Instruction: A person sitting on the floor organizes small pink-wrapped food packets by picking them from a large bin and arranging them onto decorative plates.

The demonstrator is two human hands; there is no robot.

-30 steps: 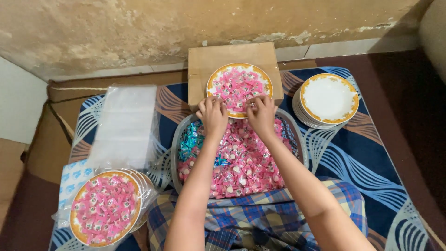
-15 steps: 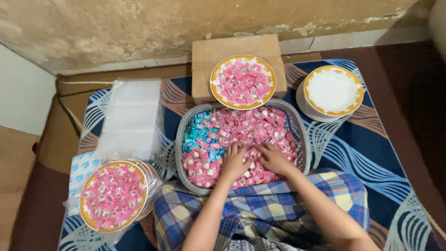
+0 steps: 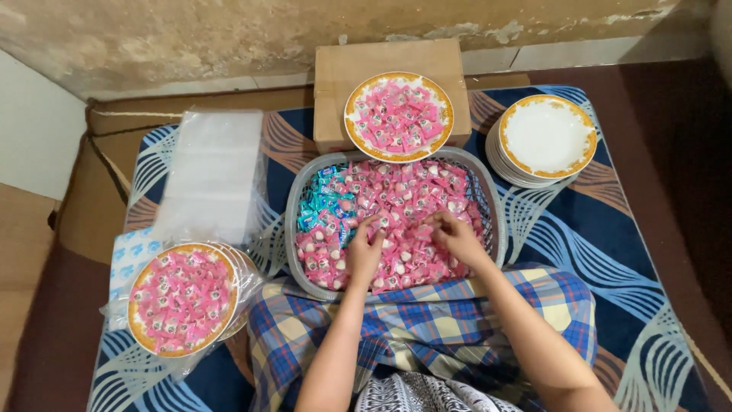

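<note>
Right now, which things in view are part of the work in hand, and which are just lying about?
In use:
- left hand and right hand, both in the pink candies
- grey basket holding them
- filled plate on the cardboard box
- filled plate by the knee
- stack of empty plates

Lying about:
- clear plastic bags
- blue candies, untouched
- patterned blue mat

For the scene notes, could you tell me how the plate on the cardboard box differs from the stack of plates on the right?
The plate on the box is single and heaped with pink wrapped sweets; the stack of plates is several deep with a bare white top. The first sits raised on the cardboard box, the stack on the patterned cloth. Both are round with gold-orange rims.
</note>
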